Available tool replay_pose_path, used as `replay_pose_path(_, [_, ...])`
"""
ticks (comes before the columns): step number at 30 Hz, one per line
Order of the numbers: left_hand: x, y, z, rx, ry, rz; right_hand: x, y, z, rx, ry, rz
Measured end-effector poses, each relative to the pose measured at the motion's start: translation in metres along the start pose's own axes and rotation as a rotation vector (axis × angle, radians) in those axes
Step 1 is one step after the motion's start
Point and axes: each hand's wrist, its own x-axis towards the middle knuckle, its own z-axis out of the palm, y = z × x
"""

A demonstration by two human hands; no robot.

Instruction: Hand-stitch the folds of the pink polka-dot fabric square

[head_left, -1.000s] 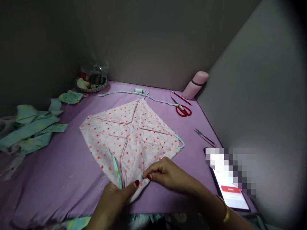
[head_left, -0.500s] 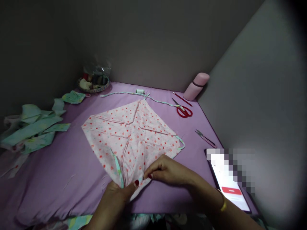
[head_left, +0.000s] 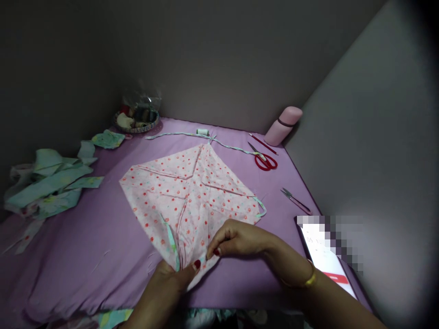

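A pink fabric piece with red and green dots lies spread on a purple cloth, with folded seams across it. At its near corner my left hand pinches the edge, thumb on top. Just to the right, the fingers of my right hand are closed on the same edge; whether a needle is between them I cannot make out. A green fabric strip runs along the fold by my left hand. A small green loop sticks out at the right corner, and a twisted green cord lies at the far corner.
Red-handled scissors, thread snips, a pencil and a phone lie on the right. A pink bottle leans at the back wall. A thread spool, a basket and green fabric scraps lie farther back and left.
The whole view has shifted slightly, so things appear a little farther right and lower. Both hands keep their hold on the fabric edge; my right wrist has turned a little.
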Motion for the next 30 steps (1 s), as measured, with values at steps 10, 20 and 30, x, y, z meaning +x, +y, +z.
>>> replay_pose_path(10, [0.0027,-0.0028,-0.0050,0.028,-0.034,0.028,0.0038,0.0054,0.0034,0.134,0.026,-0.005])
replay_pose_path(20, [0.0043,-0.0009,-0.0059,0.049,-0.080,0.020,0.0030,0.0078,0.0082,0.171,0.062,0.010])
replay_pose_path(30, [0.0004,-0.0016,-0.0074,0.024,-0.139,0.027,0.0027,0.0048,0.0033,0.161,-0.006,0.005])
